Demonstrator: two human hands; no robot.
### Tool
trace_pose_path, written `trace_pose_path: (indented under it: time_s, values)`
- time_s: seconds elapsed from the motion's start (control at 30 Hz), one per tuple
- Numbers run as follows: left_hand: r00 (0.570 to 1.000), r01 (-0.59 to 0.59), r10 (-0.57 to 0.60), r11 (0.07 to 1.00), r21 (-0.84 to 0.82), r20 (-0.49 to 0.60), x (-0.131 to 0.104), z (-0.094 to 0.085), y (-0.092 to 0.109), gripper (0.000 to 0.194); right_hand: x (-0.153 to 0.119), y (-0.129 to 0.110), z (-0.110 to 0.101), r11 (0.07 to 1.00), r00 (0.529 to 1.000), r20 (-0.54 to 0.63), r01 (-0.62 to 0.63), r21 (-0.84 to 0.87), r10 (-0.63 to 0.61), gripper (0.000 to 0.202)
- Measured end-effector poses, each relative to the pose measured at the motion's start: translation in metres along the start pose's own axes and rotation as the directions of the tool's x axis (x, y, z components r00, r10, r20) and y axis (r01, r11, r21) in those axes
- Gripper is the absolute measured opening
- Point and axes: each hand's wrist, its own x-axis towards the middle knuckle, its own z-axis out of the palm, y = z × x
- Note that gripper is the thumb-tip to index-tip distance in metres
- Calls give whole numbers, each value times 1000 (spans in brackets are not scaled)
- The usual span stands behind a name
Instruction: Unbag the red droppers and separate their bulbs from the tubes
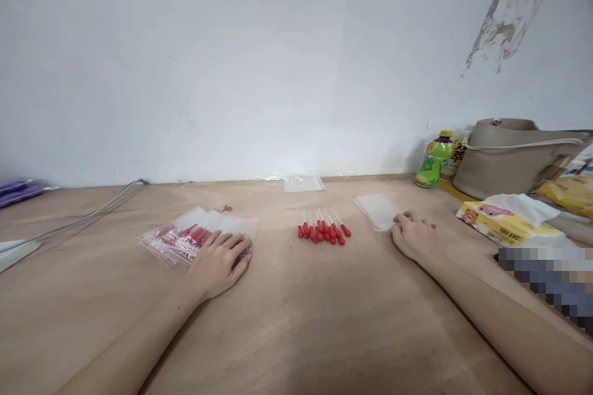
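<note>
Left hand (221, 264) on filled bags (178, 237), right hand (414, 236) at pale stack (377, 210), fingers of both loosely spread

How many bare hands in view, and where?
2. The left hand lies on the clear bags with red contents; the right hand is at the edge of the pale flat stack. The pixelated patch may hide more.

In front of the red-bulbed droppers (324, 233), the worktop (296, 321) lies open. Filled bags (173, 236) block farther left, flat bags (377, 210) farther right.
</note>
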Motion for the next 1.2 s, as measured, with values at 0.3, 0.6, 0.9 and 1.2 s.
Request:
trace_pose_path:
  time_s: [0.3, 0.6, 0.9, 1.2]
  values:
    - [982, 138, -175, 925, -354, -76, 14, 19, 26, 39, -12, -37, -27, 982, 939, -292, 189, 3, -180, 45]
    - [990, -3, -67, 861, -508, -121, 13, 10, 30, 23, -61, -167, -27, 532, 611, -345, 791, 303, -712, 7]
    - [997, 8, -49, 827, -562, -58, 17, 12, 27, 14, -43, -197, -8, 540, 618, -313, 784, 306, -721, 11]
    - [992, 33, -99, 814, -580, -83, 17, 16, 29, 14, -45, -194, -7, 577, 662, -294, 747, 332, -689, 11]
